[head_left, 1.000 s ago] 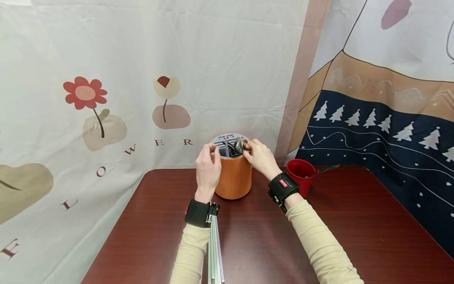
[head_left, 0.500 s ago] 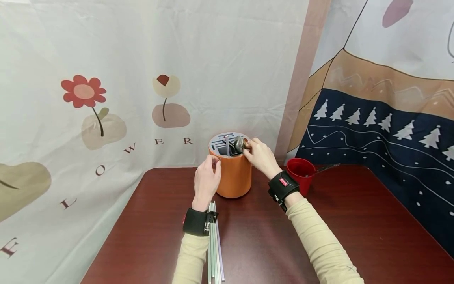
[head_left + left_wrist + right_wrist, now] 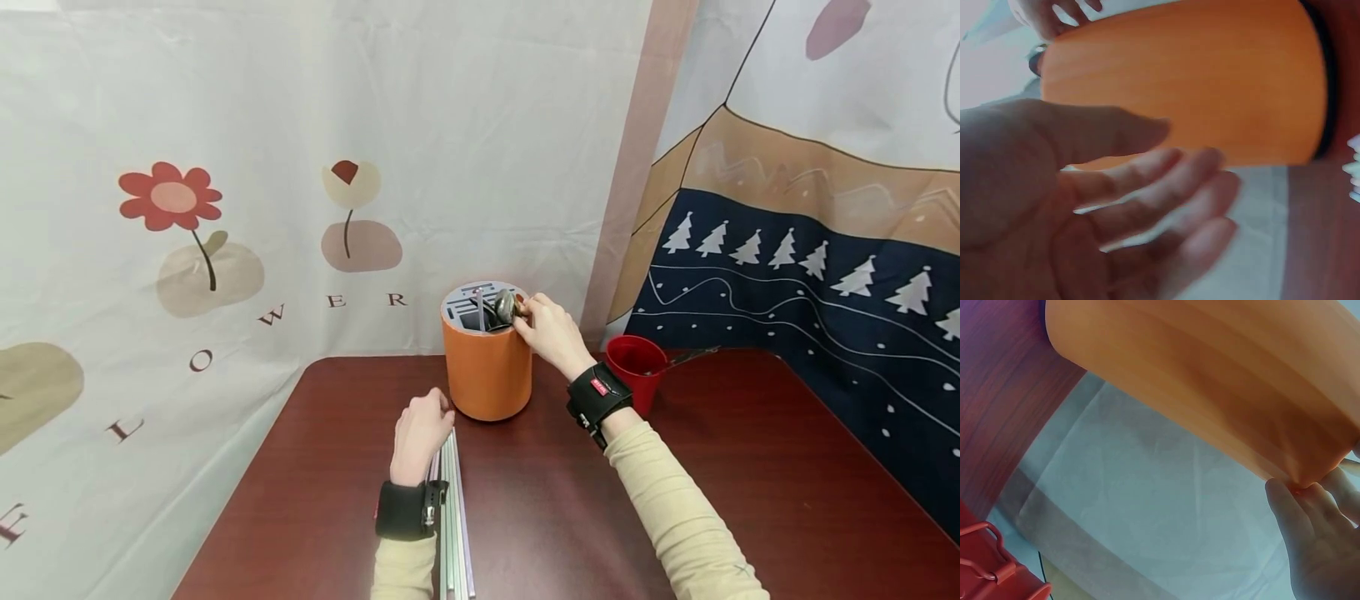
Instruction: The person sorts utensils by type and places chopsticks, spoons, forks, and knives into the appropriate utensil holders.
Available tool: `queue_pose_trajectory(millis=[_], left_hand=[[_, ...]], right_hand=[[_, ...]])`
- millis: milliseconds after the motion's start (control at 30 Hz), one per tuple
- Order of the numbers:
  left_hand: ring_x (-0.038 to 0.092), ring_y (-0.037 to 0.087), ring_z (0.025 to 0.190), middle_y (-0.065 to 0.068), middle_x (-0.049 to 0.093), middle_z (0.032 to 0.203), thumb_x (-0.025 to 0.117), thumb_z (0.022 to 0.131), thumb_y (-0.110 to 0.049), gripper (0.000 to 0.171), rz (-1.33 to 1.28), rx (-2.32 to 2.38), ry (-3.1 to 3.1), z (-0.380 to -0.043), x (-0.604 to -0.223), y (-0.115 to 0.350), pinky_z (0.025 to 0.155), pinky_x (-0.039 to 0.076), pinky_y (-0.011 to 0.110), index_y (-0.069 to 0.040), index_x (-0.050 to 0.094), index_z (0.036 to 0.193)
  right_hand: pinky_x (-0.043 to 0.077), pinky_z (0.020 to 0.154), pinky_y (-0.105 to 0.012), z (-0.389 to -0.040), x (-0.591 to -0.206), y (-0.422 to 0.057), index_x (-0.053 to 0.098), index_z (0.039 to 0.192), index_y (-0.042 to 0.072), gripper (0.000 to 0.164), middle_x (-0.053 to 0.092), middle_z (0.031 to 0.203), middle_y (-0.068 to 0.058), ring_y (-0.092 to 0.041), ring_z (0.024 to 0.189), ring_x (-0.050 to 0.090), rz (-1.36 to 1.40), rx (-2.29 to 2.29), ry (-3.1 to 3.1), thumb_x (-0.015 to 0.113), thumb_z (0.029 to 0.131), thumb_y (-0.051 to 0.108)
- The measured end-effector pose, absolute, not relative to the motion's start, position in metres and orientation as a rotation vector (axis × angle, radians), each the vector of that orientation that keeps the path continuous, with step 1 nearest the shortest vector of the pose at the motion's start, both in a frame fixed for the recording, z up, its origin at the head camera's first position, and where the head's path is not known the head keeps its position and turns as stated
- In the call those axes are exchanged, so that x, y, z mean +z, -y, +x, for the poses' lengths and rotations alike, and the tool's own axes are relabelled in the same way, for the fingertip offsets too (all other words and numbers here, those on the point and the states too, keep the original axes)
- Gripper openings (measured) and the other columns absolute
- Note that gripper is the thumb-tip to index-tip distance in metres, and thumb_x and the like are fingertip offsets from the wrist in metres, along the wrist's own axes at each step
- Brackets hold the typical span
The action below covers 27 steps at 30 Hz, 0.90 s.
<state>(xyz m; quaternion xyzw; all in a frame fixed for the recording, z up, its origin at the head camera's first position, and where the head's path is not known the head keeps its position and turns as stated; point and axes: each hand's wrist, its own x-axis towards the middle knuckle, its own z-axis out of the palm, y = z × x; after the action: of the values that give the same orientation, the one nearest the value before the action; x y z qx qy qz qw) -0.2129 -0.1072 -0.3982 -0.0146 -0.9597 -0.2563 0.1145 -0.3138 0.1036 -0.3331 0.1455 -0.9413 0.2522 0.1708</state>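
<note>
An orange cylindrical utensil holder (image 3: 489, 375) with a grey slotted top stands upright at the back of the table. A silver spoon's bowl (image 3: 506, 307) and a thin translucent stick (image 3: 481, 308) rise from it. My right hand (image 3: 551, 333) holds the holder's right rim, close beside the spoon; its fingertips touch the edge in the right wrist view. My left hand (image 3: 422, 437) hovers empty in front of the holder, fingers loosely bent and blurred in the left wrist view. Just right of it lie several long pastel green and lavender sticks (image 3: 453, 525).
A red cup (image 3: 637, 367) stands right of the holder, with a dark-handled utensil (image 3: 692, 356) leaning out of it. The dark red wooden table (image 3: 570, 517) ends at a printed cloth backdrop (image 3: 480, 150) behind and at the sides.
My left hand has come away from the holder's rim and moved down and toward me, to the far end of the sticks. My right hand has stayed at the rim.
</note>
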Motion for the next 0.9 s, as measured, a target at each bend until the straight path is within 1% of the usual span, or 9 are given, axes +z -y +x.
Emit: queue_pose_trajectory(millis=[67, 200, 300, 467, 633, 800, 900], left_hand=[[0.063, 0.030, 0.067, 0.012, 0.066, 0.076, 0.063, 0.081, -0.011, 0.008, 0.002, -0.725, 2.899, -0.208, -0.405, 0.110, 0.054, 0.045, 0.040, -0.007, 0.057, 0.078], [0.057, 0.025, 0.065, 0.011, 0.061, 0.073, 0.062, 0.076, -0.008, 0.008, 0.113, -0.717, 3.093, -0.201, -0.413, 0.113, 0.053, 0.044, 0.038, -0.005, 0.057, 0.071], [0.053, 0.023, 0.065, 0.010, 0.058, 0.073, 0.061, 0.077, -0.007, 0.007, 0.206, -0.729, 3.194, -0.199, -0.414, 0.114, 0.054, 0.044, 0.037, -0.004, 0.060, 0.072], [0.057, 0.025, 0.070, 0.013, 0.063, 0.079, 0.059, 0.081, -0.006, 0.008, 0.307, -0.677, 3.242, -0.196, -0.417, 0.118, 0.060, 0.048, 0.042, -0.003, 0.064, 0.076], [0.057, 0.025, 0.071, 0.014, 0.065, 0.082, 0.057, 0.081, -0.002, 0.009, 0.337, -0.625, 3.258, -0.194, -0.423, 0.123, 0.061, 0.049, 0.042, -0.003, 0.064, 0.076], [0.058, 0.024, 0.073, 0.015, 0.067, 0.087, 0.059, 0.079, 0.001, 0.007, 0.334, -0.598, 3.293, -0.195, -0.427, 0.124, 0.064, 0.051, 0.043, -0.002, 0.065, 0.079], [0.057, 0.024, 0.072, 0.014, 0.067, 0.086, 0.061, 0.078, 0.001, 0.007, 0.341, -0.585, 3.311, -0.197, -0.430, 0.124, 0.064, 0.051, 0.043, -0.001, 0.067, 0.081]], right_hand=[[0.050, 0.070, -0.039, -0.314, -0.333, -0.104, 0.065, 0.106, 0.007, 0.023, 0.059, 0.104, -0.008, -0.028, 0.084, 0.061, 0.412, 0.719, 2.674, 0.055, 0.093, 0.023], [0.050, 0.070, -0.038, -0.314, -0.333, -0.104, 0.065, 0.107, 0.007, 0.024, 0.059, 0.106, -0.007, -0.027, 0.083, 0.061, 0.404, 0.721, 2.682, 0.055, 0.093, 0.024], [0.050, 0.070, -0.038, -0.314, -0.333, -0.105, 0.065, 0.107, 0.007, 0.024, 0.060, 0.106, -0.007, -0.027, 0.083, 0.061, 0.403, 0.721, 2.681, 0.056, 0.093, 0.024], [0.050, 0.070, -0.038, -0.313, -0.333, -0.104, 0.065, 0.108, 0.007, 0.025, 0.059, 0.105, -0.007, -0.027, 0.083, 0.061, 0.404, 0.726, 2.680, 0.056, 0.093, 0.024], [0.050, 0.069, -0.038, -0.313, -0.333, -0.104, 0.065, 0.107, 0.007, 0.024, 0.059, 0.105, -0.007, -0.027, 0.083, 0.061, 0.403, 0.718, 2.677, 0.056, 0.093, 0.024], [0.050, 0.069, -0.037, -0.312, -0.333, -0.102, 0.065, 0.106, 0.007, 0.023, 0.059, 0.105, -0.007, -0.027, 0.082, 0.060, 0.406, 0.715, 2.668, 0.056, 0.093, 0.024], [0.050, 0.070, -0.039, -0.311, -0.333, -0.101, 0.065, 0.106, 0.007, 0.023, 0.060, 0.105, -0.008, -0.028, 0.084, 0.061, 0.412, 0.713, 2.663, 0.056, 0.092, 0.023]])
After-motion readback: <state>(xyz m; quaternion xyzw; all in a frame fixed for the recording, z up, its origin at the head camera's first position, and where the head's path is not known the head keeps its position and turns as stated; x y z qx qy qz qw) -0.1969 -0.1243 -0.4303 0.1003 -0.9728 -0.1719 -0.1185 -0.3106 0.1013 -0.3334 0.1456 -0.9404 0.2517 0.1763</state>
